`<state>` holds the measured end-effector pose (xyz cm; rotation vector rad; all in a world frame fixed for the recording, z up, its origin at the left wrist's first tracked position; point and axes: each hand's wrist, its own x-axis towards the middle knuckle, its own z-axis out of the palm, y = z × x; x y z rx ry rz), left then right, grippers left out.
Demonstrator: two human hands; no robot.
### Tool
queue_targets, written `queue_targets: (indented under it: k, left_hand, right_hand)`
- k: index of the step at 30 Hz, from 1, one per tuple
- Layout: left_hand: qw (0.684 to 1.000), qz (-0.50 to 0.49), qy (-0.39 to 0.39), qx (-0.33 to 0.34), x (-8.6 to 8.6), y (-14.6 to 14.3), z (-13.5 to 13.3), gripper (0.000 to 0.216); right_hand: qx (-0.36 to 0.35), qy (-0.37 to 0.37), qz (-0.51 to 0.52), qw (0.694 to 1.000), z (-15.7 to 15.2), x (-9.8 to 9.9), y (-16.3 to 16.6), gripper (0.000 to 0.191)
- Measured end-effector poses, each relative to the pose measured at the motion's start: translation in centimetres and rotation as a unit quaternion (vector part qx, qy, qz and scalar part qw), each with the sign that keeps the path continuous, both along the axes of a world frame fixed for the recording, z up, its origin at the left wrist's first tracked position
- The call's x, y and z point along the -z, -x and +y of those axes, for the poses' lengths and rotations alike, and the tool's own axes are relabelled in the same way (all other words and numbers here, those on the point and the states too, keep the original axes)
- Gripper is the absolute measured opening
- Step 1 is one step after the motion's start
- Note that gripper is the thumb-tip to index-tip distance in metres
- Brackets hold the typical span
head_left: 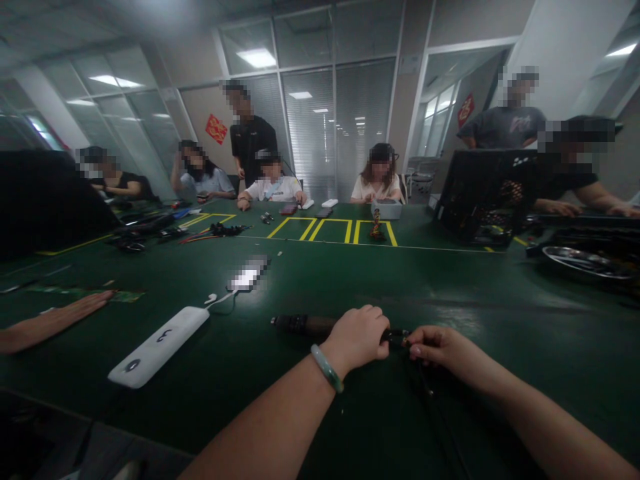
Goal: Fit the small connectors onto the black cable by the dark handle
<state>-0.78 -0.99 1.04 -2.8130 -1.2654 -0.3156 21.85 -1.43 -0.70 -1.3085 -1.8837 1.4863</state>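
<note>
Dark green tabletop (450, 280), head view only: the left hand (357, 339) is wrapped tight around a dark cylinder (305, 325) lying flat near the front edge, and the right hand (440, 347) has its fingertips pinched on the cylinder's right end, where a thin cord (430, 397) seems to trail off toward the person. I'd say the trick is a firm left grip so the body can't roll, with small, careful right fingertip moves. A white power bank (160, 343) sits well off to the left.
</note>
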Motion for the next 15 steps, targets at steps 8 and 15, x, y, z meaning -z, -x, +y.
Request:
queue_targets:
  k: [8, 15]
  left_hand:
    - [1.0, -0.005, -0.025, 0.016, 0.07, -0.3, 0.37, 0.013]
    - [0.999, 0.002, -0.029, 0.026, -0.2, -0.73, 0.29, 0.014]
  right_hand:
    - [0.063, -0.02, -0.008, 0.998, -0.36, -0.03, 0.75, 0.031]
    - [0.118, -0.087, -0.088, 0.985, -0.38, -0.26, 0.49, 0.025]
